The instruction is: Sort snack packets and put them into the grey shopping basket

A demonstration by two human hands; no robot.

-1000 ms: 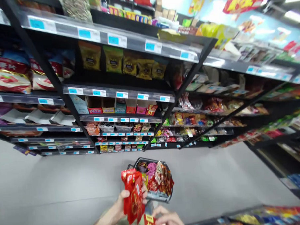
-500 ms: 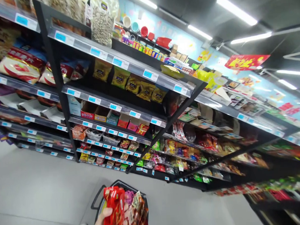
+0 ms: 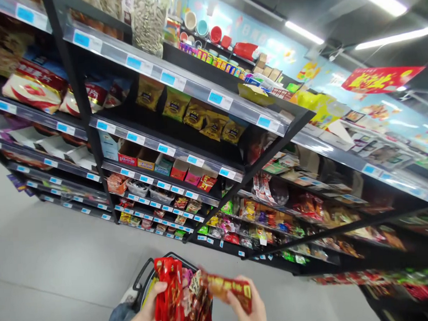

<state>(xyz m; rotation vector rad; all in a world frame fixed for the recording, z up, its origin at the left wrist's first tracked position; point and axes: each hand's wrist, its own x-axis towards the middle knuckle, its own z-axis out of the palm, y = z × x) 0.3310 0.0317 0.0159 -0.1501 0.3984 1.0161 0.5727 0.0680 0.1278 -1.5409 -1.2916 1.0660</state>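
Note:
My left hand is closed around a bundle of shiny red snack packets over the left part of a black shopping basket. To the right, my right hand grips a long reddish-brown snack packet with yellow lettering, tilted above the basket's right side and slightly blurred. Beneath and between my hands lie more brown-red packets and a pink-purple packet inside the basket. The basket's lower part is hidden by my hands and the packets.
Ahead stands a dark shelf rack with several tiers of snacks and blue price tags. Yellow-gold snack bags sit on one tier, small open boxes below. Grey floor spreads before it; my leg shows lower left.
My right hand has come into view holding the reddish-brown packet. The left hand still grips the red packets. The view has shifted slightly, so the shelves at right sit farther right.

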